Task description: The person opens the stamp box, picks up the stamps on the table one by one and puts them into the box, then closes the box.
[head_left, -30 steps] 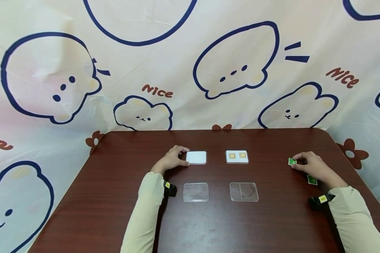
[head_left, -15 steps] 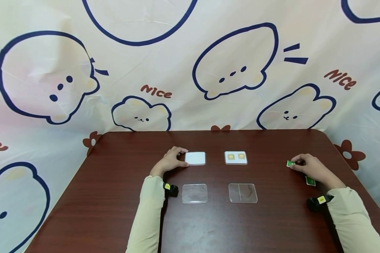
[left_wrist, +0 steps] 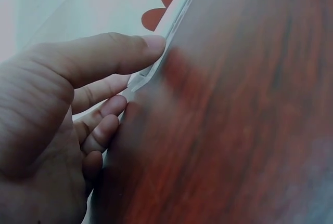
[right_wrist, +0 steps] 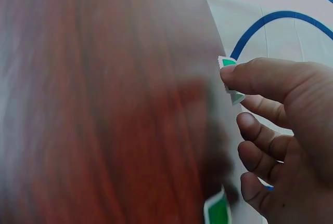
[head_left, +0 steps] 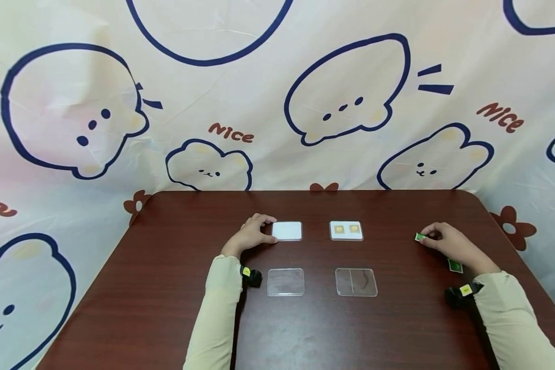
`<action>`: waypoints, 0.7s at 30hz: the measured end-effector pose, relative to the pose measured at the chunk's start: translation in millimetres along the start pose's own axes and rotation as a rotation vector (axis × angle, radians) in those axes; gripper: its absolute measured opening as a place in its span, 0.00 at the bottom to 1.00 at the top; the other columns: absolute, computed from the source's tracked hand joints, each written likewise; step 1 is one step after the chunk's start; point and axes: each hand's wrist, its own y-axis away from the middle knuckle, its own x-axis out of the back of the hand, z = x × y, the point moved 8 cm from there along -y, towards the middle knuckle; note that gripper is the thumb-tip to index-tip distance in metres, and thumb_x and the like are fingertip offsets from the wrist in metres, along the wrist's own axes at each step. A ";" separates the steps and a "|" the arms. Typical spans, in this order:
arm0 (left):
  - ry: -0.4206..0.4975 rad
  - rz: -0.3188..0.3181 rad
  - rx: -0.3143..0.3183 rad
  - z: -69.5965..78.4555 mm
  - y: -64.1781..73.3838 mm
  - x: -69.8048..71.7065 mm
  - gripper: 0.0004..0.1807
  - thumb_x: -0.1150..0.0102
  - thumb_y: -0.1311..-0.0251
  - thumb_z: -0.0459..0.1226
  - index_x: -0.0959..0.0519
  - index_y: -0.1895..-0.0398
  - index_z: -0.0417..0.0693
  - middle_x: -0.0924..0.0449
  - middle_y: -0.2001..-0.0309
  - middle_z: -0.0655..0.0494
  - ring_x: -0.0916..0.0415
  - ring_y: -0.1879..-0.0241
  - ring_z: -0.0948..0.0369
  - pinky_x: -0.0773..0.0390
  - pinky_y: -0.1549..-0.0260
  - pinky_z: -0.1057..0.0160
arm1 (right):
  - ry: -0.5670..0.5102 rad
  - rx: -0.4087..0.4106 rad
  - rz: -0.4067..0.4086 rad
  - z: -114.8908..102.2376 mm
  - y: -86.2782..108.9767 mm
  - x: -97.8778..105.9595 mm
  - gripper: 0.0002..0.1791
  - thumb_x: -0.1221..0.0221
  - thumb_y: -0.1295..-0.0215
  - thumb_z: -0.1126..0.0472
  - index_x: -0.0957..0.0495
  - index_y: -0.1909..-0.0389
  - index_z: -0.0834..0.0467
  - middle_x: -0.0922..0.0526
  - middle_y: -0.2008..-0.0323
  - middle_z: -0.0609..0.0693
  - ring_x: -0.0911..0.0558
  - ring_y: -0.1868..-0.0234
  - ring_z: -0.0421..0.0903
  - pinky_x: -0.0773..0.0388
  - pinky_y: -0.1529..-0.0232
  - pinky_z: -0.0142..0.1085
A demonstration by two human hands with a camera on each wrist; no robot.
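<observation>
My left hand (head_left: 251,235) holds a thin, flat white case (head_left: 287,231) at its left end, thumb on the near corner and a finger on the far corner. In the left wrist view the thumb presses on the edge of that case (left_wrist: 169,29), seen from the side. Far to the right, my right hand (head_left: 449,241) pinches a small green piece with a white border (head_left: 419,237) between thumb and index finger; its other fingers are loosely curled. A second green piece with a white border (head_left: 455,265) lies on the table under the right wrist, also at the bottom of the right wrist view.
A white case with two gold squares (head_left: 346,230) lies right of the first one. Nearer stand two clear plastic lids, one plain (head_left: 285,282) and one with a dividing line (head_left: 356,282). All rest on a dark brown table (head_left: 333,334) backed by a printed cloth (head_left: 268,164).
My right hand has shifted slightly to the left with the green piece, which has tilted. The left hand stays on the white case.
</observation>
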 end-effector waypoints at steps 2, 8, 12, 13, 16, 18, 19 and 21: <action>-0.005 -0.003 -0.002 -0.5 0.3 0.3 0.30 0.30 0.47 0.42 0.27 0.39 0.53 0.34 0.39 0.50 0.39 0.39 0.51 0.42 0.37 0.46 | -0.015 0.006 -0.004 -5.2 -3.0 -0.7 0.19 0.42 0.32 0.54 0.25 0.55 0.68 0.22 0.60 0.59 0.27 0.64 0.44 0.29 0.65 0.36; -0.003 -0.007 -0.012 0.2 1.4 1.9 0.30 0.30 0.47 0.43 0.27 0.39 0.52 0.33 0.40 0.49 0.39 0.39 0.51 0.43 0.37 0.45 | 0.002 0.032 0.013 -23.3 -13.3 -1.6 0.18 0.41 0.33 0.53 0.24 0.55 0.66 0.21 0.60 0.58 0.25 0.64 0.45 0.28 0.63 0.36; -0.015 -0.011 -0.009 0.7 0.7 1.6 0.30 0.30 0.47 0.43 0.26 0.39 0.53 0.33 0.39 0.50 0.39 0.39 0.51 0.43 0.37 0.46 | 0.003 0.059 0.010 -39.1 -20.8 -4.7 0.16 0.41 0.34 0.54 0.23 0.57 0.65 0.21 0.60 0.57 0.26 0.63 0.45 0.28 0.61 0.37; -0.021 -0.013 -0.007 0.9 0.4 1.2 0.30 0.30 0.47 0.43 0.27 0.39 0.53 0.34 0.39 0.50 0.39 0.39 0.51 0.43 0.37 0.46 | -0.001 0.067 0.005 -43.8 -22.8 -5.8 0.16 0.40 0.34 0.54 0.23 0.57 0.65 0.22 0.60 0.57 0.26 0.62 0.46 0.28 0.61 0.37; -0.038 -0.017 0.001 0.7 -0.6 0.5 0.30 0.30 0.47 0.44 0.27 0.39 0.54 0.34 0.39 0.51 0.39 0.39 0.52 0.43 0.37 0.47 | -0.011 0.084 -0.011 -57.9 -29.9 -9.9 0.15 0.40 0.34 0.55 0.23 0.58 0.64 0.23 0.59 0.58 0.27 0.61 0.48 0.29 0.60 0.38; -0.042 -0.020 0.007 0.7 -0.9 0.4 0.30 0.31 0.46 0.44 0.27 0.39 0.55 0.34 0.38 0.51 0.39 0.38 0.53 0.43 0.37 0.47 | -0.017 0.095 -0.020 -67.3 -35.0 -13.2 0.15 0.40 0.35 0.56 0.23 0.58 0.64 0.23 0.59 0.58 0.27 0.60 0.49 0.29 0.59 0.39; -0.046 -0.021 0.009 0.1 -1.2 0.3 0.30 0.31 0.46 0.44 0.27 0.39 0.55 0.34 0.39 0.51 0.39 0.38 0.53 0.42 0.37 0.47 | -0.018 0.101 -0.023 -71.6 -37.9 -15.0 0.14 0.40 0.35 0.56 0.23 0.58 0.64 0.23 0.59 0.58 0.27 0.59 0.49 0.29 0.58 0.39; -0.046 -0.022 0.012 -0.3 -1.5 0.2 0.30 0.31 0.46 0.44 0.27 0.39 0.56 0.34 0.39 0.51 0.39 0.39 0.53 0.42 0.37 0.47 | -0.022 0.112 -0.030 -79.5 -43.3 -19.3 0.13 0.40 0.35 0.57 0.23 0.58 0.64 0.24 0.58 0.58 0.27 0.59 0.50 0.29 0.58 0.39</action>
